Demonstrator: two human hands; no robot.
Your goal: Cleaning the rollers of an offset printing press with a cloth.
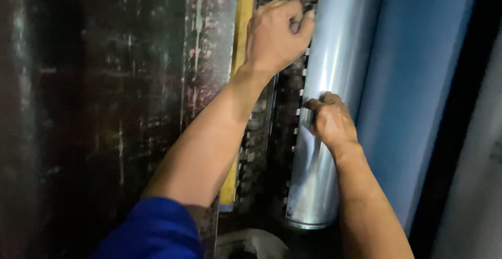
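Both hands are up on a big shiny roll of blue-grey plastic film (334, 55) that runs top to bottom through the middle-right of the view, its lower end near the bottom of the frame. The left hand (274, 34) is curled into a loose fist against the roll's left edge near the top, fingers pressed together and seemingly pinching the film's edge (can't quite see what's between the fingertips). The right hand (329, 120) sits lower down, also on the left edge, fingers bent and pinching at the film there. Just left of the roll there's a grimy dark strip with little light tabs (298, 112), then a yellow bar (241, 39), then a worn, scratched metal plate (206, 44). A blue sleeve (151, 230) shows at the bottom.
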